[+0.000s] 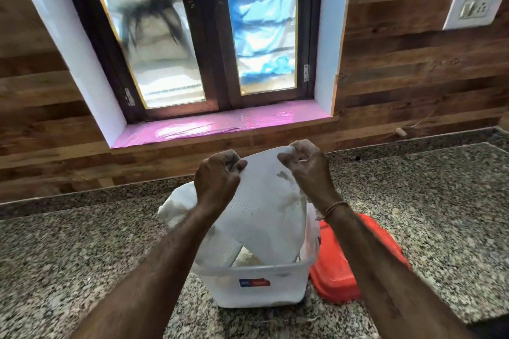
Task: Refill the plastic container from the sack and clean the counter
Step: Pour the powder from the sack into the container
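Two hands are working at centre frame: your left hand (217, 173) and right hand (305, 165) are each pinching shut on the raised end of one white sack (264, 217). You are tipping it into one plastic container (261, 289) at lower centre, on the granite counter (82, 250). One red lid (336, 275) is lying just right of the container.

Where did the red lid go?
The red lid lies on the counter, just right of the plastic container, under the right arm.
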